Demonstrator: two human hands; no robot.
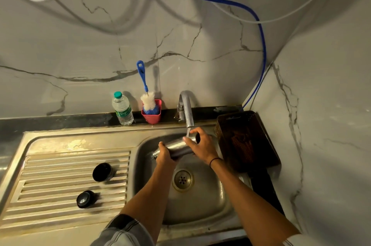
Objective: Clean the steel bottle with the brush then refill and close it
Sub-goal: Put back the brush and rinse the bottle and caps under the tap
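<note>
Steel bottle [177, 146] lies roughly on its side over the sink basin [200, 201], held by both hands directly under the tap [187, 109]. Its threaded neck points left and its base points right. A thin stream of water [188, 132] falls from the spout onto the upper side of the bottle near the base end.

Left hand [164, 155] grips the neck end, fingers curled around the body. Right hand [202, 145] grips the base end, thumb on the near side and fingers wrapped over the top. A dark band sits on the right wrist.

Bottle brush [147, 97], with a blue handle and white bristles, stands upright in a pink cup [151, 115] on the dark surface [60, 121] behind the sink, against the marble wall. A clear plastic water bottle [122, 108] with a green cap stands just to the left of the cup.

Two dark round caps rest on the ribbed draining board [60, 175] left of the basin: one [102, 172] lies further back and nearer the basin, the other [86, 199] lies nearer the person. They sit apart from each other and from the bottle.

A dark perforated basket [247, 141] stands at the right edge of the basin. A blue hose [261, 45] runs down the wall behind it.
</note>
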